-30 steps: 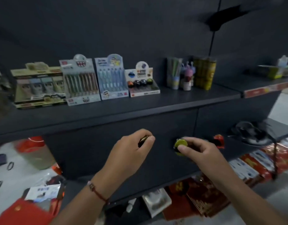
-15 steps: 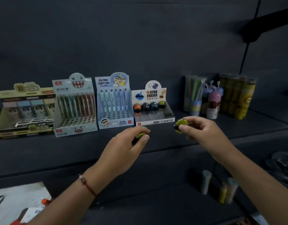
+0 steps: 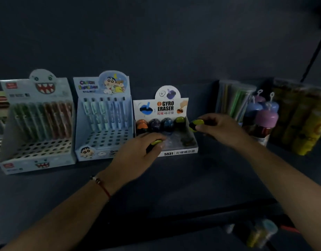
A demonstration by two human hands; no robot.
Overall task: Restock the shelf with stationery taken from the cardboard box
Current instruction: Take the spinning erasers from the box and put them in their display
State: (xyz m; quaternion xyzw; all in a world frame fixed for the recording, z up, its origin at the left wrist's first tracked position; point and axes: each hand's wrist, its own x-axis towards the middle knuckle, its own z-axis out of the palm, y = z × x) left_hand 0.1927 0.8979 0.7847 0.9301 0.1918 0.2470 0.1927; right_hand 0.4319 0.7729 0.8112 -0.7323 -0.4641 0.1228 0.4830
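Left hand pinches a green-topped gyro eraser at the display box's near edge; right hand grips another eraser, green face tilted left, at its right wall. Dark shelf, dark wall.

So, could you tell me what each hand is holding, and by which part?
Each holds a green-topped gyro eraser: the left hand pinches its eraser by the sides, the right hand pinches its eraser at the rim.

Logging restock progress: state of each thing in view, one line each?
left hand: grips a green-topped eraser at the tray's front
right hand: pinches a green eraser beside the tray's right wall
Gyro Eraser display box: back row filled, front slots open
cartoon pen box: upright, front holes unfilled
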